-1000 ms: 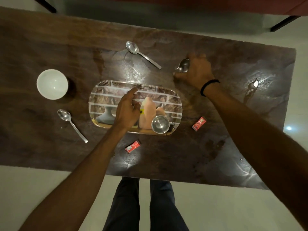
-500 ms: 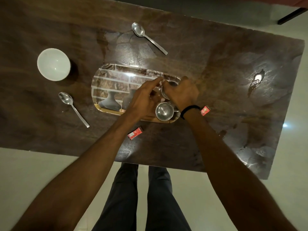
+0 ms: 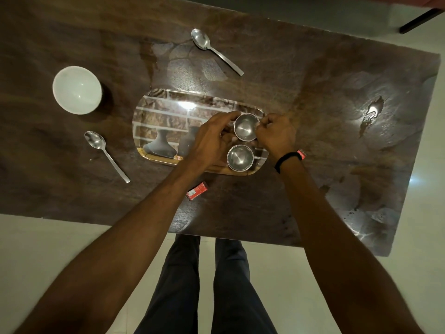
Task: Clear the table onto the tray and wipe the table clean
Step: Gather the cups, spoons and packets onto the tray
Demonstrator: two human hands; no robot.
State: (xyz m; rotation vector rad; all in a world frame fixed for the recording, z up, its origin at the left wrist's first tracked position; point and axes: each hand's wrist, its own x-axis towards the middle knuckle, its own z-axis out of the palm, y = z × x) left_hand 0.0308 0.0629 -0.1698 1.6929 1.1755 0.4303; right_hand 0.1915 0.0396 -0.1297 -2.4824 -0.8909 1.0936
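Steel cup (image 3: 246, 127), light, stiff and likely slippery, is held at its rim, left hand (image 3: 212, 138) at nine o'clock, right hand (image 3: 277, 136) at three.

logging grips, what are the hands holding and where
Both hands hold the farther steel cup at its rim, left hand on its left side, right hand opposite.

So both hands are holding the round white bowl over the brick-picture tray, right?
No. The head view shows the left hand and right hand holding a small shiny steel cup over the brick-patterned oval tray. The round white bowl sits on the dark brown table, left of the tray.
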